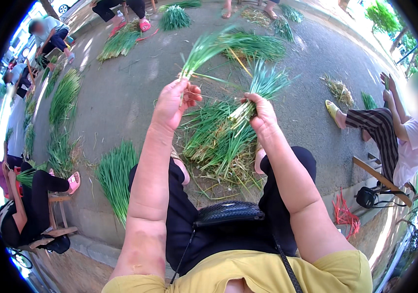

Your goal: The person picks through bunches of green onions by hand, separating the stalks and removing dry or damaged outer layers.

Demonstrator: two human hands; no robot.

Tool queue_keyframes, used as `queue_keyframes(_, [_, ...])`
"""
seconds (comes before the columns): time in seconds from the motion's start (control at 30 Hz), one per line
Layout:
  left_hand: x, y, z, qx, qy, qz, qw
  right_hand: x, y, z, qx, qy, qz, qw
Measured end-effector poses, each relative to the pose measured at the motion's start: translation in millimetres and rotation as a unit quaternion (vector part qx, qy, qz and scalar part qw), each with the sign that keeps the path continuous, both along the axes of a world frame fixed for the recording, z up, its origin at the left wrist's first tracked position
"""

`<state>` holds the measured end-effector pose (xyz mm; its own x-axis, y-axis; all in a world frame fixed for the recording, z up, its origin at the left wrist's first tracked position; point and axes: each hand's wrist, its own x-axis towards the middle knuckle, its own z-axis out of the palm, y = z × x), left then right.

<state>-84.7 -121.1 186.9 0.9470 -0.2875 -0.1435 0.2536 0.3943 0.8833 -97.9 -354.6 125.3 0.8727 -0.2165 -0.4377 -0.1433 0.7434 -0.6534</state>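
Note:
My left hand (172, 102) grips a thin bunch of garlic chives (198, 56) by the pale stem ends, its leaves fanned up and to the right, blurred at the tips. A few loose yellowed blades stretch out from it toward the right. Closed round a thicker bunch of garlic chives (266, 84), my right hand (263, 113) has the white stem ends sticking out below left. Beneath both hands, between my feet, lies a heap of loose chives (214, 139) mixed with dry yellow trimmings (236, 178).
Chive piles lie left of my leg (116, 176), further left (66, 100) and ahead (258, 45). Red ties (346, 215) are on the ground at right. A person in striped trousers (373, 132) sits at right; others work at left and far ahead. A black bag (231, 212) rests on my lap.

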Motion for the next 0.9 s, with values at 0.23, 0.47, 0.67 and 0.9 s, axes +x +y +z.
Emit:
queue_keyframes(0.23, [9, 58, 11, -0.033, -0.003, 0.105, 0.994, -16, 3, -21, -0.148, 0.034, 0.011, 0.988])
queue_keyframes(0.47, [7, 75, 19, -0.03, -0.017, 0.118, 0.992, -21, -3, -52, -0.305, 0.079, 0.059, 0.947])
queue_keyframes(0.67, [2, 59, 16, 0.028, -0.048, 0.064, 0.996, -32, 25, -52, -0.377, 0.13, 0.174, 0.9])
queue_keyframes(0.9, [-21, 5, 10, 0.08, -0.08, -0.009, 0.994, -42, 41, -3, -0.164, -0.034, 0.409, 0.897])
